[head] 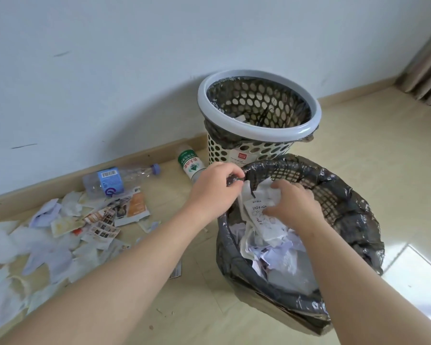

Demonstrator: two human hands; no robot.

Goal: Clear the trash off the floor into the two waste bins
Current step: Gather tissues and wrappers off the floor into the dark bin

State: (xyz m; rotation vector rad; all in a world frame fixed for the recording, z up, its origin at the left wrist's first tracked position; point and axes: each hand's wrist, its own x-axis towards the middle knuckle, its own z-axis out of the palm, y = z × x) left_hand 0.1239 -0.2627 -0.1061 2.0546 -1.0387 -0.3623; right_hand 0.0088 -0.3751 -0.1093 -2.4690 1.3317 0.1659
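Two waste bins stand by the wall. The near bin [346,200] is a dark lattice basket lined with a grey bag and is heaped with paper. My left hand [214,188] pinches the bag at its left rim. My right hand [294,202] is inside it, fingers closed on crumpled white paper [259,217] on top of the heap. The far bin [234,130] is a cream perforated basket with a white ring rim and a dark liner, nearly empty. Paper scraps [60,235] cover the floor at left.
Two plastic bottles lie near the baseboard: a clear one with a blue label [115,180] and one with a green-and-white label [190,163] beside the far bin. A curtain [428,70] hangs at the upper right. Bare tile floor stretches to the right of the bins.
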